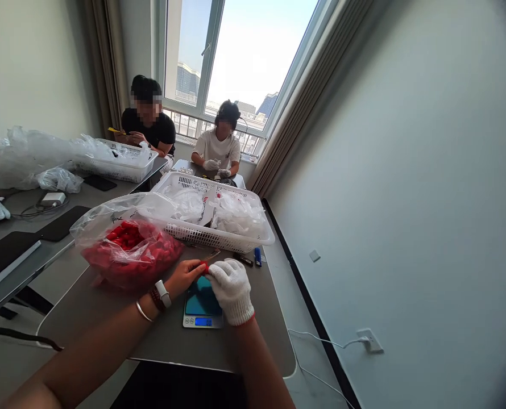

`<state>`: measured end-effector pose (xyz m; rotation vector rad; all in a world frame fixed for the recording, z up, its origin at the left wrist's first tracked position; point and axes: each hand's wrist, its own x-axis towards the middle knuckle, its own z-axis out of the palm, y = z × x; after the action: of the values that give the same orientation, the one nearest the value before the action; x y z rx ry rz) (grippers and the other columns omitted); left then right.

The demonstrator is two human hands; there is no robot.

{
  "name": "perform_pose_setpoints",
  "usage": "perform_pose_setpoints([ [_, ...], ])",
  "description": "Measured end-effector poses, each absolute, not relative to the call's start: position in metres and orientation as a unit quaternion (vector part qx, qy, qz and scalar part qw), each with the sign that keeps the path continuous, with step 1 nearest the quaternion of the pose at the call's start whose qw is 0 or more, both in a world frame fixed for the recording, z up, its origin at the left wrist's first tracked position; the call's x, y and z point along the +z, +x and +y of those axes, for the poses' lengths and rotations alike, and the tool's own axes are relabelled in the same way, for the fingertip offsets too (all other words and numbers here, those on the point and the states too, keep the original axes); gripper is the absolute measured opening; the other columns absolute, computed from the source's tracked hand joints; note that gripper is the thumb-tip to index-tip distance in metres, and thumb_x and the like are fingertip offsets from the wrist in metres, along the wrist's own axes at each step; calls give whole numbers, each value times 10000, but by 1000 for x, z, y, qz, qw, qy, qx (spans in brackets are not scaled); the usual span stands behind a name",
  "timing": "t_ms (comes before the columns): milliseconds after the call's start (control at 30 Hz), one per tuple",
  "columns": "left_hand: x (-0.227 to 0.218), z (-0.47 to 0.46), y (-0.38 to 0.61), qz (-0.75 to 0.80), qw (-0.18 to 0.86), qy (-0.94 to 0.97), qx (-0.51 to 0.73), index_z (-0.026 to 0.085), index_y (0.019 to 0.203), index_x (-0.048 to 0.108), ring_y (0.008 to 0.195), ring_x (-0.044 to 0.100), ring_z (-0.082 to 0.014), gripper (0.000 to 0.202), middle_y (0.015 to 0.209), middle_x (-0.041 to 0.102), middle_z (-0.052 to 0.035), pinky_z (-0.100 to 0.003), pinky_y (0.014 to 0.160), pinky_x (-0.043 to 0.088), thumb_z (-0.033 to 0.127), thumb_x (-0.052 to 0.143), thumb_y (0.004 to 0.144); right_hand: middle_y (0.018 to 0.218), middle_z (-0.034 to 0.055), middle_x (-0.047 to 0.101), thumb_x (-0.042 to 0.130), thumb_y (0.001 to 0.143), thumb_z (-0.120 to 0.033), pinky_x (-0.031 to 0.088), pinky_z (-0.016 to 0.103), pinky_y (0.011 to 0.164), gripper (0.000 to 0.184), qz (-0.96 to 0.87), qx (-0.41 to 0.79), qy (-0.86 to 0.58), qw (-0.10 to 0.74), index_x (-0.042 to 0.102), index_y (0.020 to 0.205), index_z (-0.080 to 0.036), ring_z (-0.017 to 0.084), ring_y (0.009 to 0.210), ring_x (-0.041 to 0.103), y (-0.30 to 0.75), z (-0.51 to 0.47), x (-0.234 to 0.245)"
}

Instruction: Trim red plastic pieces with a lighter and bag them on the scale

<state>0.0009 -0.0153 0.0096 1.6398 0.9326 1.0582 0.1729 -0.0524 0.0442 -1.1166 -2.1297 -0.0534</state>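
In the plastic bag [129,255], perhaps red caps [125,238]

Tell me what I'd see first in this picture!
The big clear plastic bag stuffed with bright red pieces would probably grab you first, on the table at the left. Beside it, a white plastic basket holds clear bags. In front, the person's bare left hand and white-gloved right hand meet above a small digital scale.

Bare left hand [180,277] beside gloved right hand [231,291]
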Motion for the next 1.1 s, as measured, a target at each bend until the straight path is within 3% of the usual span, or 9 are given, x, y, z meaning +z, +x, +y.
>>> perform_pose_setpoints([
  [133,9,-14,0,385,451,673,442,163,594,502,529,377,-112,507,538,424,40,-231,489,293,603,481,845,871,44,685,601,875,-289,440,336,835,118,-791,21,-463,399,688,876,-209,188,841,595,165,-56,47],
  [300,13,-17,1,399,368,692,476,170,864,661,727,579,-200,367,807,677,-56,-303,676,455,519,551,839,834,31,690,603,840,-333,486,286,756,174,-639,275,-509,506,697,841,-187,165,791,615,151,-56,36],
  [400,12,-18,3,395,334,691,504,197,911,673,848,618,-227,283,912,699,-74,-341,784,481,449,555,853,700,2,653,605,815,-414,465,245,616,261,-515,441,-505,535,685,826,-166,131,642,569,143,-53,36],
  [500,9,-18,0,405,307,692,513,198,877,659,791,608,-212,255,857,683,-64,-321,734,475,423,539,864,632,-18,609,621,792,-425,427,221,560,275,-465,499,-484,549,664,792,-154,103,572,516,135,-50,37],
  [600,8,-16,-4,436,294,688,500,190,705,580,622,528,-174,319,666,598,-20,-283,600,406,446,494,875,698,4,646,618,806,-397,459,242,625,247,-525,438,-486,544,668,800,-156,125,639,561,131,-50,36],
  [733,7,-14,-5,448,295,685,493,200,564,423,522,412,-138,415,529,450,27,-262,530,306,469,423,881,830,35,688,614,832,-291,466,285,765,136,-679,224,-495,494,698,844,-185,168,785,611,135,-53,32],
  [900,6,-14,-1,446,315,685,482,200,563,426,534,430,-141,429,539,463,21,-265,542,307,500,408,869,852,25,698,626,854,-239,427,295,784,73,-754,27,-506,418,689,883,-215,171,796,616,141,-59,37],
  [1100,6,-13,-1,436,333,693,468,191,552,448,530,444,-141,458,525,476,17,-261,541,323,508,373,875,868,40,700,603,867,-224,407,346,887,93,-772,-60,-502,385,685,911,-214,199,872,616,139,-67,40],
])
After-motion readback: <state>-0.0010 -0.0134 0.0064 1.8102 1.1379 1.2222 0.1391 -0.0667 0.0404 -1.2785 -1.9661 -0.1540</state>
